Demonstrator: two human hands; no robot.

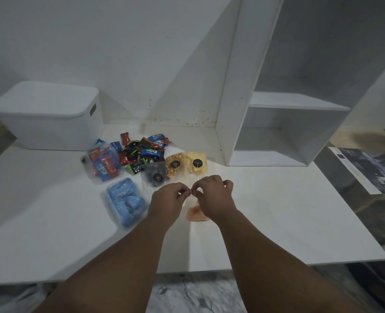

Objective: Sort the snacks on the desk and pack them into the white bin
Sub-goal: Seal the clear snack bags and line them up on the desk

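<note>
Both hands pinched the top edge of a clear bag of orange snacks [196, 214]: left hand [167, 201] and right hand [215, 195] met fingertip to fingertip, thumb and forefinger closed narrow on the film, other fingers curled. Likely sealing or opening it, cannot tell which. The bag hung or stood at near centre of the desk [277, 211], partly hidden behind the hands.

Progress: early, sorting only partly done, packing not begun.
- white bin [49, 127] sat far left with its lid [40, 100] on; nothing visibly packed.
- 1 clear bag of red and blue bars [103, 164] and 1 clear pack of light-blue pieces [126, 202] lay left of the hands, looking already grouped.
- 3 small stickered bags sat just beyond the hands: dark bag [155, 175], nut bag [174, 164], pale yellow bag [196, 163].
- loose wrapper pile [141, 151] at far centre, mixed colours, unsorted.

Left to do, by my judgement: finish this bag, group the loose pile, take the lid off, load everything.

Pose: both forearms reached forward from the near edge, converging, wrists raised above the desk, backs of hands up. A white shelf unit [277, 109] stood far right.
</note>
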